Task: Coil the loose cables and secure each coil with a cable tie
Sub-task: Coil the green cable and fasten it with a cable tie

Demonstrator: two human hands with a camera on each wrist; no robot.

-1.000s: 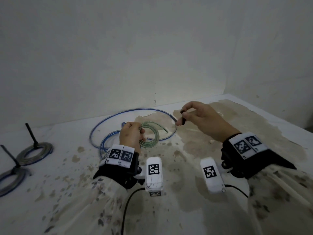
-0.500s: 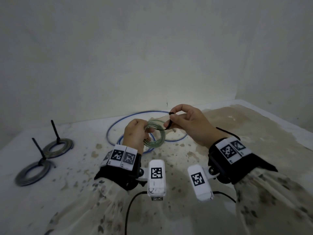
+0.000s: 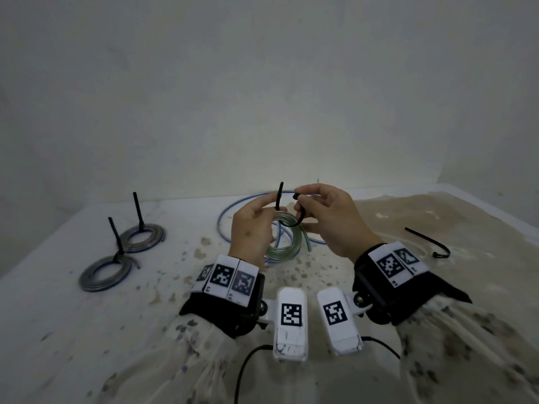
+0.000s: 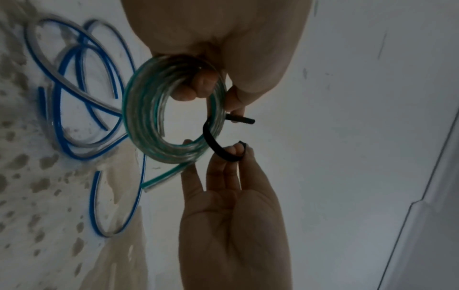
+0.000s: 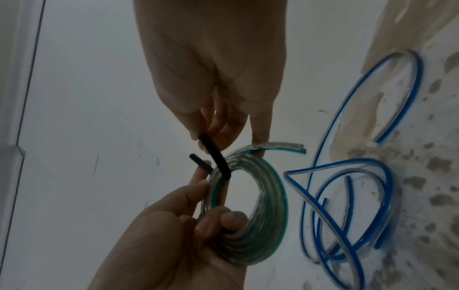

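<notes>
tied coils (image 3: 122,252) left | loose cable (image 3: 233,211) behind held coil (image 3: 287,243) | spare tie (image 3: 427,242) right

- On my feed the table (image 3: 87,330) has a white, scuffed top that fills the lower half of the head view.
- A large tan stain (image 3: 437,228) covers the table's right part.
- I see small tan specks (image 3: 201,252) scattered across the table's middle.
- A plain pale wall (image 3: 262,83) rises from the table's far edge.
- A second wall (image 3: 501,118) meets it at the table's far right corner.
</notes>
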